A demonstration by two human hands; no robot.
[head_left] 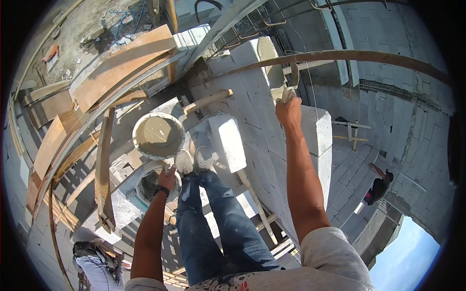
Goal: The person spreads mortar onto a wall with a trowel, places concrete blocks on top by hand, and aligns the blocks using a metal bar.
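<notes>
My right hand is closed around the handle of a trowel, held over the top of a pale block wall. Grey mortar covers part of the wall top there. Just below my hand, a white block sits on the wall. My left hand, with a dark band at the wrist, is closed at the rim of a mortar-smeared bucket. Beside it stands a second bucket, holding wet grey mortar. Part of my left fingers' grip is hidden.
A loose white block lies beside my shoes. Timber planks and bamboo poles surround the platform at left. A curved metal bar crosses above the wall. One person is at lower left, another at right.
</notes>
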